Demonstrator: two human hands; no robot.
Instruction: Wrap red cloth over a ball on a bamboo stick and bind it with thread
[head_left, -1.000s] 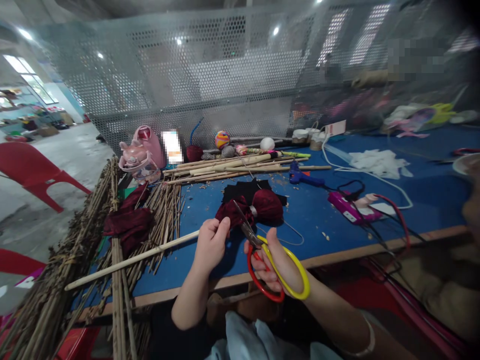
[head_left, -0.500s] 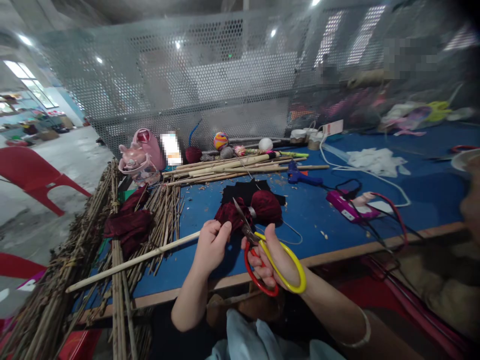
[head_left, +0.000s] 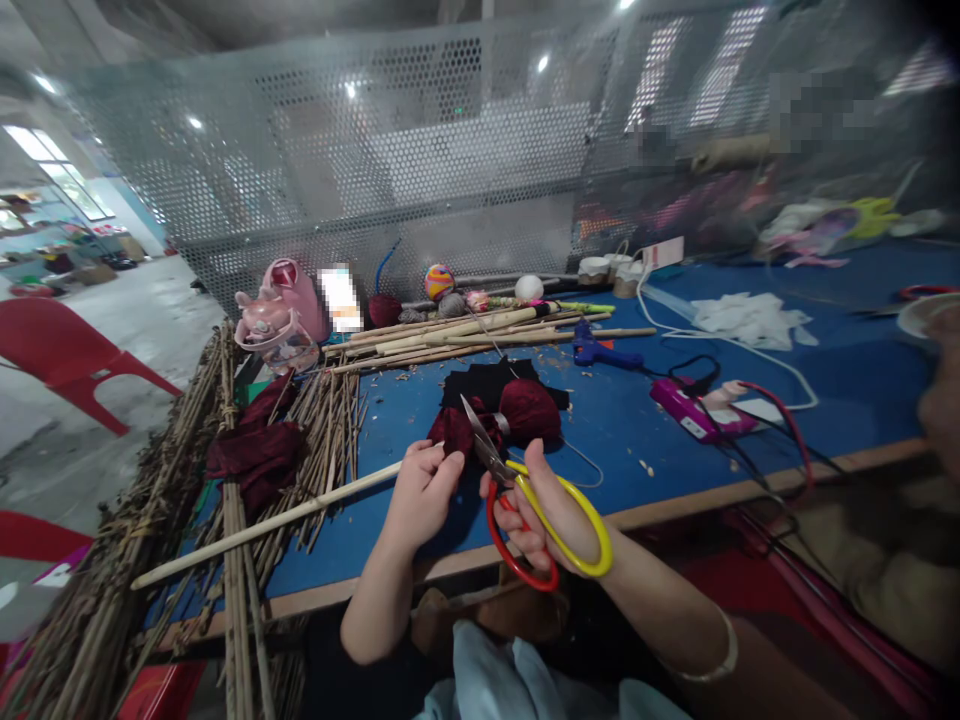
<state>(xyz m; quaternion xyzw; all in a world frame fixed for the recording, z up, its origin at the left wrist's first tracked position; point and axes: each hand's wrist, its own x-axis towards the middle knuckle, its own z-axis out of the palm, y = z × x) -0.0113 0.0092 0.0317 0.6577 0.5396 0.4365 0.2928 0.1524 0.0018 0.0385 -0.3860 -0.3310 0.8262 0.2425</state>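
Note:
My left hand (head_left: 426, 490) is closed around the end of a pale peeled stick (head_left: 285, 517), which slants down to the left over the bundled twigs. Dark red fabric (head_left: 452, 430) shows at its fingertips; whether the fingers pinch it I cannot make out. In my right hand (head_left: 544, 510) are scissors (head_left: 491, 455) with one red and one yellow handle loop. Their blades are slightly apart and point up and left, beside the red fabric. Just behind lie a dark red bundle (head_left: 529, 412) with a pale band and a black cloth piece (head_left: 480, 385).
Dry twigs (head_left: 135, 530) and dark red cloth (head_left: 259, 450) cover the table's left side. Behind my hands lie pale sticks (head_left: 450, 340) and a blue glue gun (head_left: 600, 348). A purple power strip (head_left: 701, 410) with cords sits at right, near a person's arm (head_left: 941, 390).
The red fabric beside my left fingertips has shifted and bunched up toward them. The scissors have barely moved, and the view has shifted slightly.

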